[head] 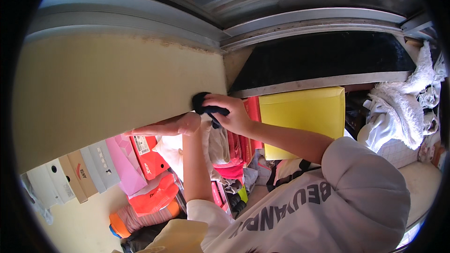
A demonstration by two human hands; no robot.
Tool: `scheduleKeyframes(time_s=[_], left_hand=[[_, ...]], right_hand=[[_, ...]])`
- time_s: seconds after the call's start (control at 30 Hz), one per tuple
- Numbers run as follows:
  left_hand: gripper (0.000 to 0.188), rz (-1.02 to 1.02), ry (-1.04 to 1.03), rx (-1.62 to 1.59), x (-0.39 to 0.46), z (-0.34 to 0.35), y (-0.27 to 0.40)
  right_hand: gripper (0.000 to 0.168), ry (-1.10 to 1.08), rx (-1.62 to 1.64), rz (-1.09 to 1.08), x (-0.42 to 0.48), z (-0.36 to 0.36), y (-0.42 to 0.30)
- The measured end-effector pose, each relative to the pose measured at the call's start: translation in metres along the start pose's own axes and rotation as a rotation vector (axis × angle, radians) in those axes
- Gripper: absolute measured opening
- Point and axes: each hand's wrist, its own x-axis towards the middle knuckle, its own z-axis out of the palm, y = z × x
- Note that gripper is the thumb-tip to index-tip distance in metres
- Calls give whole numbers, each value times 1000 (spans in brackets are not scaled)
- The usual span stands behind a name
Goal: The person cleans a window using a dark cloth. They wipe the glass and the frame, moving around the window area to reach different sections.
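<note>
My right hand (228, 110) is closed on a bunched black cloth (202, 102). The cloth touches the near edge of a broad cream ledge (116, 88), close to its right corner. Along that same edge lies my left hand (168, 126), fingers stretched out to the left and the palm against the rim, nothing seen in it. Part of the left fingers is hidden by the ledge. Brown stains (175, 45) run along the back of the cream surface, beside a metal window frame (140, 17).
Below the ledge stand several shoe boxes, among them a red box (149, 156) and a brown Anta box (80, 175). Right of my hands are folded clothes (219, 144), a yellow box (302, 119) and a black panel (320, 59). White fluffy fabric (400, 112) lies farther right.
</note>
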Motion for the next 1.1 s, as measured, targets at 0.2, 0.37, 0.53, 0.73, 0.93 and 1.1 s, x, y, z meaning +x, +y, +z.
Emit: scheduleKeyframes(time_s=[0.2,0.37,0.53,0.73,0.93,1.1], left_hand=[[78,-21,55,-22,11,15,-1],[78,-50,66,3,6,5,-5],[79,-33,63,8,14,8,-3],[80,-57,79,16,14,4,-5],[81,-50,81,35,17,4,-4],[82,-56,87,32,23,6,-2]], right_hand=[[30,218,-121,26,89,-20,44],[28,75,-95,78,-5,-5,10],[28,143,-271,127,51,-20,34],[28,26,-372,268,15,-22,18],[28,-29,-566,218,35,-32,32],[30,92,-641,316,60,-30,61]])
